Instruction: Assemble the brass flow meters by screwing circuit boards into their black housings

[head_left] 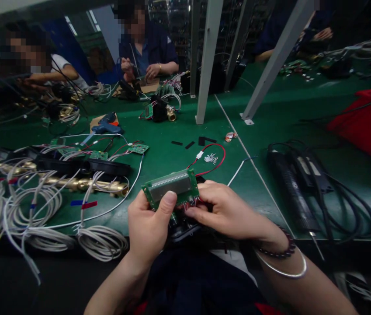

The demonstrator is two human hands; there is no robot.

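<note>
A green circuit board with a grey display [171, 185] is held over the near table edge. My left hand [147, 229] grips its lower left side, thumb pressed on the display face. My right hand [227, 210] is closed at the board's lower right edge, fingertips pinching among the small wires there. A black housing [183, 229] sits just beneath both hands. A red wire with a white connector [205, 154] loops from behind the board onto the green table [168, 157].
Coiled white cables with brass fittings [34, 197] crowd the left. Black tools with cables [299, 183] lie to the right. A blue glue gun [105, 127], small boards and grey frame posts [206, 61] stand farther back. Other people work across the table.
</note>
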